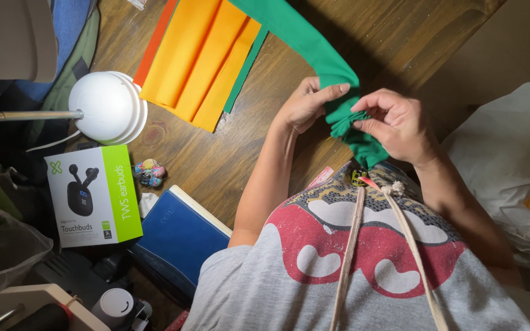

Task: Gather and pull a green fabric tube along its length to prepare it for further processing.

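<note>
The green cloth [314, 49] runs from the counter [228, 153] to the hands, its near end bunched into gathers; the far length lies flat, not yet gathered. Left hand [305, 107] and right hand [394, 122] are both closed in a pinch on the bunched end. Orange sheets [203, 58] lie beside it.

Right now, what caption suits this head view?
Both hands, left and right, bunch a green cloth strip above a wooden table.
</note>
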